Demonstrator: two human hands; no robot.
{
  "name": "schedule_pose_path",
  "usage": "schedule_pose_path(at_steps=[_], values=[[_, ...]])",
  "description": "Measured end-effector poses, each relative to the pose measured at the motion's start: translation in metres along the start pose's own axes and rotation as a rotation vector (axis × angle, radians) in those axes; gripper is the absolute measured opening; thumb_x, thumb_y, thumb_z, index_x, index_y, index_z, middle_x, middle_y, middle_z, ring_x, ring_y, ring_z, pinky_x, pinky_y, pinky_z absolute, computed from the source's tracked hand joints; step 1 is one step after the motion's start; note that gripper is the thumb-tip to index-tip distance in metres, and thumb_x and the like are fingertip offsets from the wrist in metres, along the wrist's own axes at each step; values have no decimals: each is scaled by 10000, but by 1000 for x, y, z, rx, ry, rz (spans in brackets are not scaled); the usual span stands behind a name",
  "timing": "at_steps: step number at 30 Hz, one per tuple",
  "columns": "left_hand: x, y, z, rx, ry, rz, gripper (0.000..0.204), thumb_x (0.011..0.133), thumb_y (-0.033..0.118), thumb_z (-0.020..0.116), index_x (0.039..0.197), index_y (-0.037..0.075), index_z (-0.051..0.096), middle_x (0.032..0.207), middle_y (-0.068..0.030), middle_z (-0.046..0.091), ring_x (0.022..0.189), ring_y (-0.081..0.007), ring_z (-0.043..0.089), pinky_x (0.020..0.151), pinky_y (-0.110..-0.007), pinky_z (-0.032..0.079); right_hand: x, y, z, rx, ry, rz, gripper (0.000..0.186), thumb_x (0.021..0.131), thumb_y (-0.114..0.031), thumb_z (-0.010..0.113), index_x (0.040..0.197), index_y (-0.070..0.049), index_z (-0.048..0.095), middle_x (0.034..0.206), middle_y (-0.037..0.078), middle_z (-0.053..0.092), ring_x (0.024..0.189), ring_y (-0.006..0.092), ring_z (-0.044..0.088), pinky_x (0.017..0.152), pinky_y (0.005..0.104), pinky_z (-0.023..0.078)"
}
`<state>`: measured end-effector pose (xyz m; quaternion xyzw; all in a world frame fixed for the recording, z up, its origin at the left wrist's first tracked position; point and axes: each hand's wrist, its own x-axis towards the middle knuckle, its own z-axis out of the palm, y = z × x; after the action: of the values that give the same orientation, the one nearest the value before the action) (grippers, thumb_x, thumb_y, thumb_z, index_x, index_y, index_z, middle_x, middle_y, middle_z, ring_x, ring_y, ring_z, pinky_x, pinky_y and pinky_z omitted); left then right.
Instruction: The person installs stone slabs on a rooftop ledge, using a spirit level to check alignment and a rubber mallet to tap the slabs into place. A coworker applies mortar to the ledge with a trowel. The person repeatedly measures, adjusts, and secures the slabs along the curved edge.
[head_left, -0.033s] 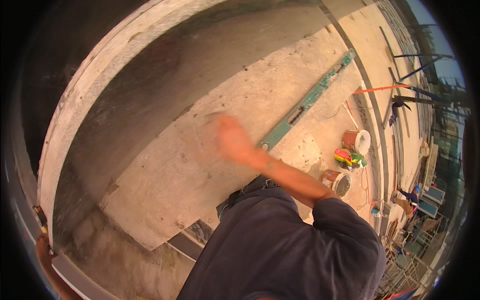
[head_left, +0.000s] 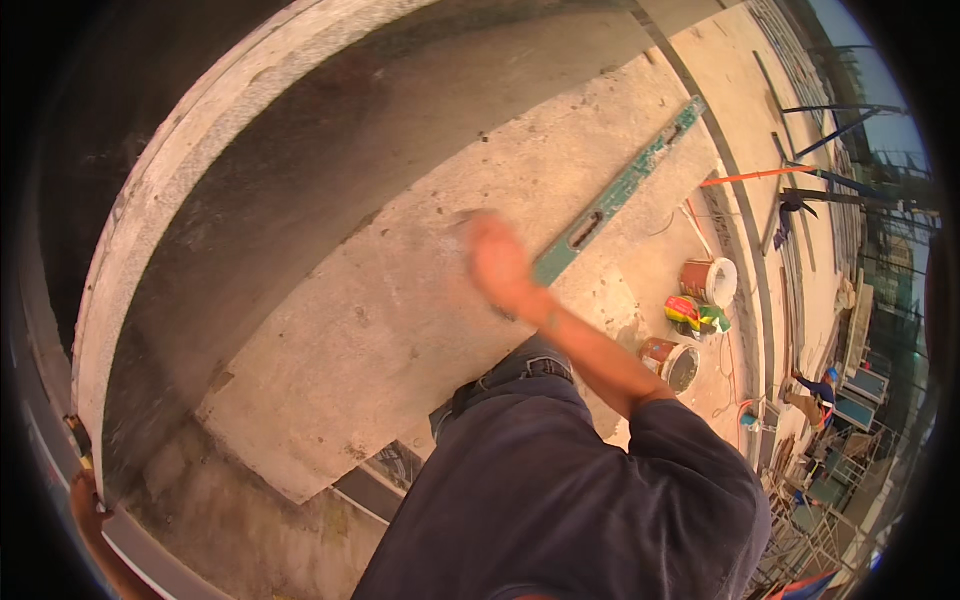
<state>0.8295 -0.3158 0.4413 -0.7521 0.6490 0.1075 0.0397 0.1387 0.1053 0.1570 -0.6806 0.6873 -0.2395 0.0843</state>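
My right hand [head_left: 500,262] is over the pale, pitted concrete slab [head_left: 350,330], smeared by motion. A thin dark streak shows at its fingers, too blurred to name. Just beyond the hand, a long green spirit level [head_left: 620,190] lies slantwise on the slab, its near end partly behind my wrist. At the far left rim, my left hand [head_left: 88,492] is closed on a small yellow-and-black tool [head_left: 80,440]. That hand is beside the edge of a raised concrete ledge [head_left: 130,260]; the tool's kind is too small to make out.
On the right stand two brown buckets [head_left: 655,352], with a red, yellow and green bag [head_left: 695,315] between them. An orange bar [head_left: 757,176] and dark metal posts [head_left: 845,108] are farther off. A person in a blue helmet [head_left: 820,390] is at the far right.
My right hand has swept a little to the right over the slab, closer to the spirit level. My left hand stays at the ledge.
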Motion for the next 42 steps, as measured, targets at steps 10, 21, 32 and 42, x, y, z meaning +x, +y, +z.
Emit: schedule_pose_path(at_steps=[10, 21, 32, 42], values=[[-20, -13, 6, -88, 88, 127, 502, 996, 259, 713, 1463, 84, 667, 1370, -120, 672, 1209, -228, 612, 999, -409, 477, -212, 259, 4, 23, 45, 1230, 828, 909, -337, 748, 1544, 85, 425, 1627, 377, 390, 1465, 513, 477, 1199, 533, 461], [-80, 17, 22, -239, 245, 331, 535, 1033, 277, 678, 1523, 74, 607, 1473, -136, 605, 1321, -243, 554, 1096, -416, 424, -217, 250, -19, 68, 204, 1117, 691, 874, -266, 712, 1475, 38, 556, 1334, 285, 708, 1307, 489, 631, 1116, 513, 516], [-92, 143, 62, -308, 211, 541, 570, 1070, 295, 644, 1582, 65, 546, 1575, -152, 538, 1432, -259, 497, 1194, -422, 370, -335, 270, -20, -108, 429, 1360, 435, 890, -201, 750, 1257, 32, 724, 1191, 268, 743, 1044, 385, 763, 956, 478, 600], [-182, 166, 84, -303, 239, 470, 603, 1104, 312, 612, 1636, 57, 491, 1668, -166, 477, 1534, -272, 445, 1282, -428, 321, -183, 498, -95, -153, 554, 900, 240, 945, -182, 726, 1085, 8, 767, 1053, 260, 768, 1005, 427, 746, 909, 503, 580]])
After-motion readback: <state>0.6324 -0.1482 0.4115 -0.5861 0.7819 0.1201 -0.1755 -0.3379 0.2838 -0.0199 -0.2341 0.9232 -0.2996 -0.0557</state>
